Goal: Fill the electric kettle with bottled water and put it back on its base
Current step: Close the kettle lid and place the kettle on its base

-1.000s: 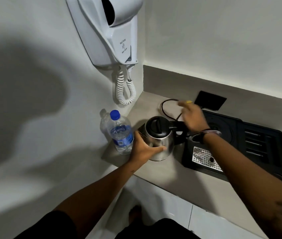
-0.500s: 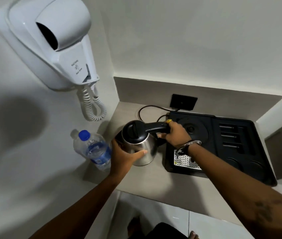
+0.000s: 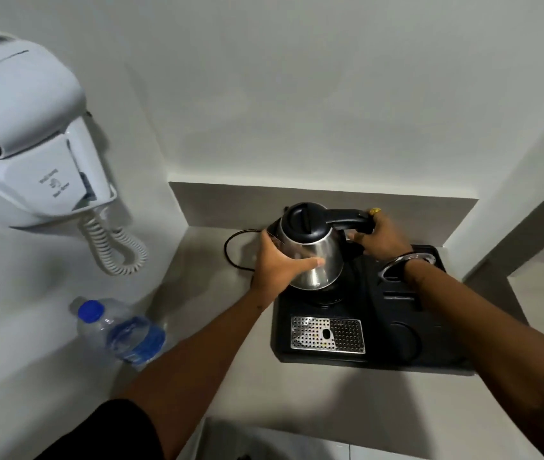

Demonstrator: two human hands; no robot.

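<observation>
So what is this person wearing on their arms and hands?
Both forearms are bare. The left arm shows a black short sleeve near the shoulder. The right wrist carries a silver metal bangle, and a gold-coloured ring sits on a finger of the right hand. The left hand wears nothing visible.

kettle (image 3: 314, 257) over base (image 3: 325, 295) on tray (image 3: 436, 356), bottle (image 3: 124, 333) left on counter (image 3: 297, 403), hair dryer (image 3: 28, 141) on left wall

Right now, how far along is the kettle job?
Filling looks done: the bottle stands capped on the counter and the kettle lid is shut. In hand: the right hand grips the handle, the left hand steadies the body, tilted over the base. Left: seating it flat.
</observation>
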